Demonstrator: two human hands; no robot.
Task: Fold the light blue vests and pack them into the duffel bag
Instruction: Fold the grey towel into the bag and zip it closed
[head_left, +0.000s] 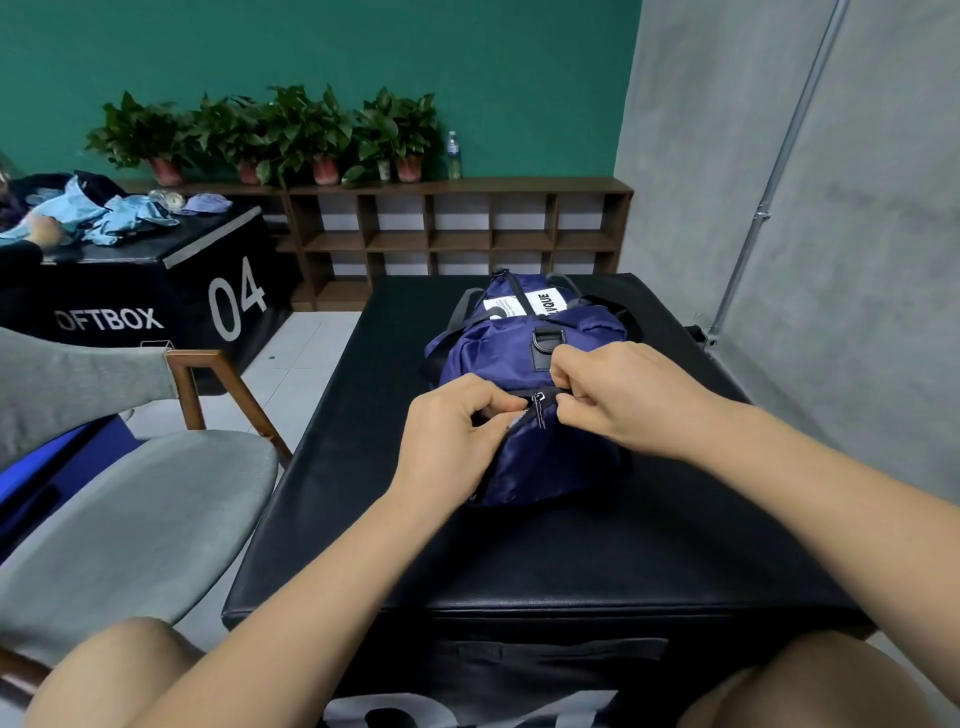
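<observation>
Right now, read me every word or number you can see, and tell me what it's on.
"OFTBOX": side of the far black box.
"04": same side.
"VQUE": white label on the navy duffel bag, partly hidden.
Too blurred: small print beside that label.
Cut off: white characters on the near box.

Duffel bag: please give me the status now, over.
Left grip and right grip both pinch duffel bag beside zipper pull. Light blue vests lie on far box, not packed. Nothing in the way.

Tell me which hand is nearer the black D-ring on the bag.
Right. The right hand grips the duffel bag just below the D-ring; the left hand pinches it lower and further left.
</observation>
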